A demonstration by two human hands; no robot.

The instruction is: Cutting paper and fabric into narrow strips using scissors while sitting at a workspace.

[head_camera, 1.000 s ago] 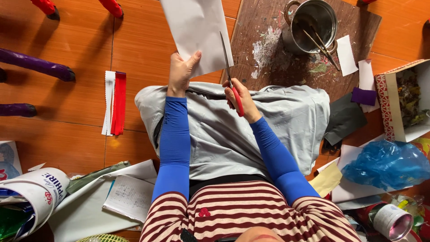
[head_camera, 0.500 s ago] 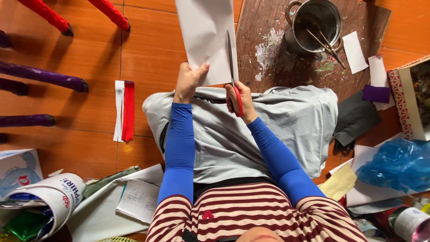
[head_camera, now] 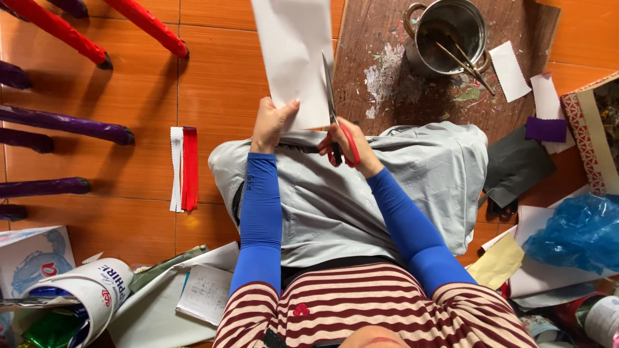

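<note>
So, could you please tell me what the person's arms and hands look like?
Both arms wear snug bright blue sleeves reaching to the wrists; the left one has a small pale marking near the wrist. Above them is a shirt striped dark red and cream. The left hand and right hand are bare, without gloves.

Both arms outstretched, left hand [head_camera: 274,122] and right hand [head_camera: 351,148] closed

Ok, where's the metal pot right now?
In the head view the metal pot stands at the top right on the wooden board, beyond the right hand with the red-handled scissors.
</note>
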